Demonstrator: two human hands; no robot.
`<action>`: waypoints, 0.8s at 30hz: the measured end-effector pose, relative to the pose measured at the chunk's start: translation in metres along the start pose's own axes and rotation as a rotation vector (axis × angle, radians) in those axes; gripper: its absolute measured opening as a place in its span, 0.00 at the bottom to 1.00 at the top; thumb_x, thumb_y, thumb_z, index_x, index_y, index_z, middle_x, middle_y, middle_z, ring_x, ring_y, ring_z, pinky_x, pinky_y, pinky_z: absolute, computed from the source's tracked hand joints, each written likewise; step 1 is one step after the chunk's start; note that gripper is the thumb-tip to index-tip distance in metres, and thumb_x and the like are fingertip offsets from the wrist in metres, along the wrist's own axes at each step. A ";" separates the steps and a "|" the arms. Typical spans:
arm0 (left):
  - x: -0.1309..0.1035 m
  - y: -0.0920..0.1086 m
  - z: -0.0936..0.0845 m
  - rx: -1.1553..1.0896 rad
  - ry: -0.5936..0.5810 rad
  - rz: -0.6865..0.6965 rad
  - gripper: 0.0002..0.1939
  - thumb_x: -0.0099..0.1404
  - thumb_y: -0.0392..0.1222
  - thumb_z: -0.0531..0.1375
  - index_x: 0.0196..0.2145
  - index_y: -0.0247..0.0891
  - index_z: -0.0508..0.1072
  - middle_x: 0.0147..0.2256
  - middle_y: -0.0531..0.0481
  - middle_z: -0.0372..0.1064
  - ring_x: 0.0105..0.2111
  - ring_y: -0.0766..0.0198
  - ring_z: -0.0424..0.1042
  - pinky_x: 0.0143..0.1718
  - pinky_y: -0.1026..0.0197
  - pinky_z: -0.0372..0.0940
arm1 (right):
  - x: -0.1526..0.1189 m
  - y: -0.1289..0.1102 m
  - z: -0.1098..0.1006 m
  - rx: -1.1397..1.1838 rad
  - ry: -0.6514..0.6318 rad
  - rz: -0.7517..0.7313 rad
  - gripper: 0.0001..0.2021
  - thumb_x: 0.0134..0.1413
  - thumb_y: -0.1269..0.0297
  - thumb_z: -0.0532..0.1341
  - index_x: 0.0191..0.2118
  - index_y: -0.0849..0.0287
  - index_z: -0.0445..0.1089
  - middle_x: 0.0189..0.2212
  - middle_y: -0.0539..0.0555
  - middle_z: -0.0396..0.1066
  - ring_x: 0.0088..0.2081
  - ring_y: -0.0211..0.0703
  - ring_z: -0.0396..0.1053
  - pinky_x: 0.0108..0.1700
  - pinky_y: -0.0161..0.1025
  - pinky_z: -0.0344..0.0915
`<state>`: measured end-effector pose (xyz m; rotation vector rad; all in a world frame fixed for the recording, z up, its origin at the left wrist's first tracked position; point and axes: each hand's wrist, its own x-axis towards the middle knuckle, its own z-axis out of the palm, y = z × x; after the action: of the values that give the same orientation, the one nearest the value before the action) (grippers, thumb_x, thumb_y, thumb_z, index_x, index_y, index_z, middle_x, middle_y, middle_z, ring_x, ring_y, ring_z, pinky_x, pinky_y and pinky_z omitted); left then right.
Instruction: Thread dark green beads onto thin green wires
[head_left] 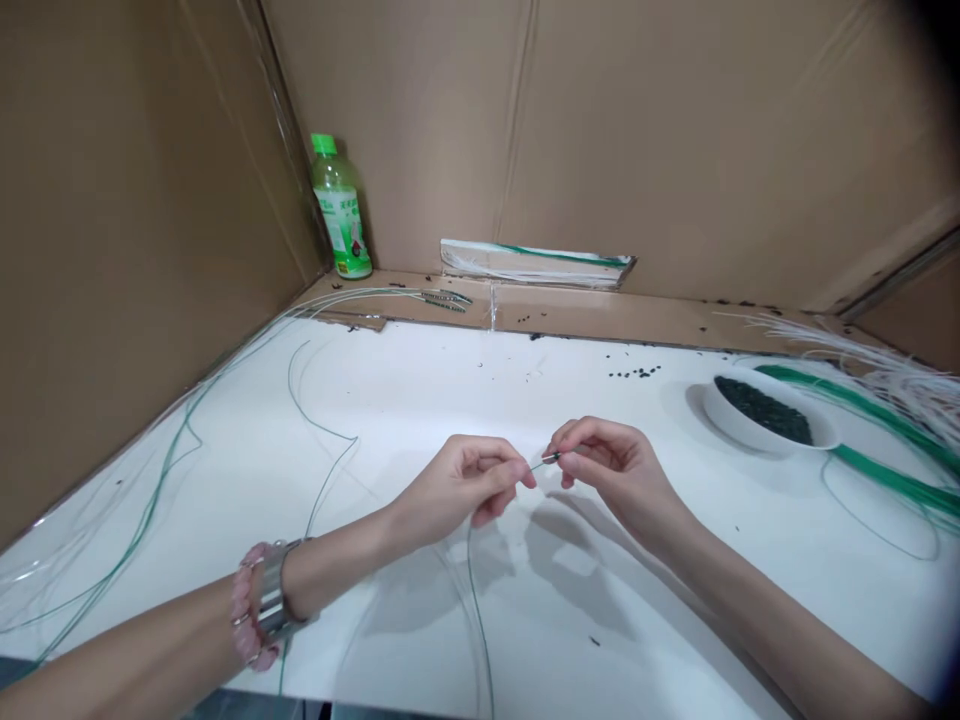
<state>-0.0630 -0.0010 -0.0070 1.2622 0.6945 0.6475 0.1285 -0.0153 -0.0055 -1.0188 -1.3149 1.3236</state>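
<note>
Above the middle of the white table, my left hand (480, 480) is closed in a pinch on a thin green wire (480, 610). The wire hangs from under that hand to the table's front edge. Its short end points right toward my right hand (615, 460), which pinches a small dark bead (551, 458) between thumb and fingertips. The wire's tip meets the bead; whether it passes through, I cannot tell. To the right stands a white bowl (720, 425) of small dark beads (765, 408).
A bundle of green wires (892, 485) and white strands (862, 350) lies at the right. Green wires with beaded ends (446, 300) curve along the left and back. Loose dark beads (637, 373) dot the table. A green-capped bottle (341, 215) stands by the cardboard wall (637, 130).
</note>
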 end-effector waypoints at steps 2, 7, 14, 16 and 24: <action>0.002 0.000 0.001 0.042 0.033 0.043 0.14 0.61 0.48 0.58 0.27 0.32 0.71 0.14 0.61 0.50 0.15 0.77 0.48 0.17 0.70 0.46 | 0.001 0.000 0.001 0.014 0.002 -0.004 0.04 0.42 0.67 0.68 0.25 0.59 0.72 0.26 0.51 0.70 0.29 0.35 0.67 0.26 0.30 0.67; 0.006 0.000 0.012 0.017 0.040 0.077 0.17 0.58 0.51 0.59 0.26 0.33 0.69 0.15 0.60 0.51 0.15 0.76 0.47 0.17 0.69 0.43 | -0.001 -0.004 0.008 0.107 -0.009 0.004 0.04 0.41 0.66 0.68 0.26 0.59 0.74 0.25 0.50 0.68 0.25 0.33 0.64 0.25 0.30 0.64; 0.024 0.007 0.033 0.080 0.114 0.152 0.18 0.60 0.53 0.56 0.25 0.33 0.66 0.21 0.54 0.61 0.18 0.73 0.60 0.23 0.68 0.57 | -0.002 -0.016 0.009 0.280 0.022 -0.016 0.08 0.48 0.59 0.64 0.27 0.59 0.71 0.32 0.50 0.70 0.24 0.33 0.63 0.28 0.35 0.63; 0.033 0.007 0.037 0.107 0.056 0.130 0.19 0.60 0.55 0.55 0.27 0.33 0.66 0.22 0.53 0.62 0.19 0.72 0.62 0.24 0.67 0.59 | 0.001 -0.024 0.003 0.317 0.041 -0.042 0.09 0.50 0.57 0.62 0.28 0.58 0.68 0.33 0.51 0.70 0.27 0.36 0.66 0.33 0.38 0.66; 0.050 0.012 0.006 0.392 -0.166 0.025 0.21 0.52 0.57 0.62 0.29 0.33 0.70 0.18 0.59 0.55 0.19 0.74 0.55 0.24 0.68 0.59 | 0.016 -0.096 -0.092 0.287 0.298 -0.362 0.13 0.39 0.57 0.67 0.28 0.57 0.64 0.20 0.43 0.52 0.18 0.27 0.48 0.18 0.26 0.51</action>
<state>-0.0270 0.0359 0.0004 1.6678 0.6877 0.4313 0.2234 0.0112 0.0849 -0.7056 -0.9925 1.0043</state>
